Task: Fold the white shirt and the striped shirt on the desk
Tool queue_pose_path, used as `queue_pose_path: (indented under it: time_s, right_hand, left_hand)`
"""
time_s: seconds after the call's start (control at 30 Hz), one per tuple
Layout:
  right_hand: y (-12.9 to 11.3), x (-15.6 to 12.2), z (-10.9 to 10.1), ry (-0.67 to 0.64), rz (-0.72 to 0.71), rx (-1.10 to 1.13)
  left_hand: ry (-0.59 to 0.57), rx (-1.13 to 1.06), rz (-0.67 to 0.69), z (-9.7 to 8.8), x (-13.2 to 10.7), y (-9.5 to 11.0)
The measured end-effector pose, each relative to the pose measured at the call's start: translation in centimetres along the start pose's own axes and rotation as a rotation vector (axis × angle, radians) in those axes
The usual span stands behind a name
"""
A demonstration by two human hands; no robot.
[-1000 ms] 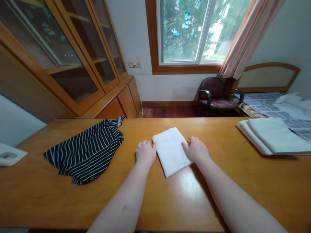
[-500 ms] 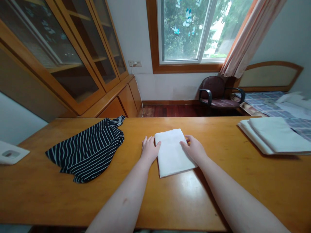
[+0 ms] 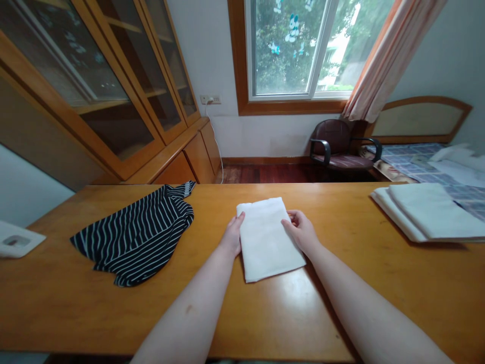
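Note:
A folded white cloth (image 3: 267, 240) is held flat between my two hands above the middle of the wooden table. My left hand (image 3: 232, 236) grips its left edge, thumb on top and fingers hidden underneath. On the opposite edge, my right hand (image 3: 301, 232) pinches the cloth the same way, its thumb resting on the upper face. Whether the cloth's underside still touches the table cannot be made out. To the left lies a black garment with white stripes (image 3: 140, 232), spread loosely.
More folded white cloths (image 3: 428, 212) are stacked at the table's right end. A white object with an oval recess (image 3: 18, 240) sits at the left edge. Beyond the wooden table (image 3: 182, 323) stand a glass-doored cabinet (image 3: 162, 136), an armchair (image 3: 341, 146) and a bed (image 3: 413, 151).
My left hand has slid its fingers beneath the cloth's left edge and closed on it. The cloth has shifted slightly left and appears a little raised. The striped garment has not moved.

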State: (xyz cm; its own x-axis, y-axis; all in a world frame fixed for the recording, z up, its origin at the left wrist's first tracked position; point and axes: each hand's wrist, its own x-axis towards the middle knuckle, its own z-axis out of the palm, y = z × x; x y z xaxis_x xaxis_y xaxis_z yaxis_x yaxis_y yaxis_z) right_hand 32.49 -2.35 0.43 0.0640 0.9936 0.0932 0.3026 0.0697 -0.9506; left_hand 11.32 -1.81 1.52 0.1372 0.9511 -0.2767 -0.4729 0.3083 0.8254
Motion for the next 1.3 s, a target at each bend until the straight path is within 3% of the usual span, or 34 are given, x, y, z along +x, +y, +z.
queue_pose_path:
  time_s: [0.07, 0.13, 0.33, 0.47, 0.6, 0.7, 0.87, 1.0, 1.13, 1.23, 1.3]
  right_hand:
    - [0.0, -0.1, 0.2, -0.027, -0.005, 0.053]
    - [0.0, 0.0, 0.3, -0.059, 0.022, 0.098]
    - [-0.7, 0.2, 0.2, -0.112, 0.152, 0.301]
    - [-1.6, -0.3, -0.1, -0.302, 0.235, 0.247]
    - [-1.6, -0.6, -0.3, -0.443, 0.38, 0.498]
    - [-1.1, -0.5, -0.2, -0.406, 0.375, 0.604]
    - [-0.4, -0.1, 0.1, -0.213, 0.263, 0.57]
    - [-0.2, 0.1, 0.4, -0.157, 0.206, 0.619]
    - [-0.2, 0.2, 0.2, -0.103, 0.212, 0.658]
    - [-0.4, 0.2, 0.0, -0.119, 0.267, 0.677]
    - [-0.6, -0.1, -0.2, -0.227, 0.314, 0.733]
  left_hand:
    - [-0.11, -0.06, -0.152, -0.1, -0.2, 0.4]
    - [-0.16, -0.089, -0.202, -0.2, -0.4, 0.7]
    - [-0.159, -0.064, -0.065, 0.0, -0.8, 0.9]
    - [-0.155, -0.017, -0.043, -0.1, -1.0, 1.1]
    - [-0.18, -0.064, -0.108, -0.1, -1.1, 1.3]
    - [-0.185, -0.093, -0.148, -0.1, -0.9, 1.1]
    - [-0.171, -0.215, -0.171, -0.4, -0.3, 0.5]
    - [-0.307, -0.34, -0.305, -0.9, 0.0, -0.1]
    - [-0.395, -0.309, -0.426, -1.3, 0.2, -0.6]
    - [-0.409, -0.305, -0.433, -1.5, 0.2, -0.7]
    - [-0.41, -0.327, -0.435, -1.6, 0.3, -0.6]
